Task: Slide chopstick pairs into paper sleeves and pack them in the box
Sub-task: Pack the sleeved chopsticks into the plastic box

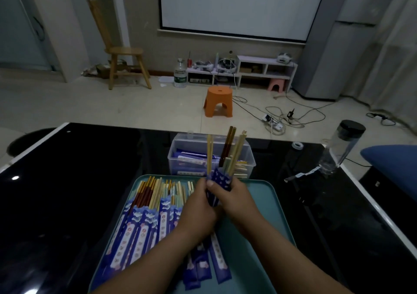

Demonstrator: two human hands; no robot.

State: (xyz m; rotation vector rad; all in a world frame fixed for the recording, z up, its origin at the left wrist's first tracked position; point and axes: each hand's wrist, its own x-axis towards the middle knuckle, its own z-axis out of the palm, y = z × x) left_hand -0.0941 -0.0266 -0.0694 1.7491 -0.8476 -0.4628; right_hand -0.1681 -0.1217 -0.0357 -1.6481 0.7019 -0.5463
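Left hand (198, 205): forearm enters from the lower left, fingers curled round the lower part of a held bundle, thumb laid on its front face. Right hand (237, 196): forearm enters from the lower right, fingers wrapped round the same bundle from the opposite side, the two hands touching. Bundle of sleeved chopsticks (218, 182): clasped between both hands, held roughly upright above the far edge of the teal tray (259, 205), just in front of the clear plastic box (178, 156). Its sleeves are dark blue paper with a pale pattern, and only their upper ends show above the fingers. Chopstick tops (225, 149) stand out of the sleeves, fanned slightly: several pale wooden ones and one dark brown pair. The box on the black glossy table (79, 169) holds sleeved pairs lying flat. More filled sleeves (144, 221) lie in a row on the left half of the tray, tops pointing away. Water bottle (338, 149) and tape roll (297, 145): on the table, far right.
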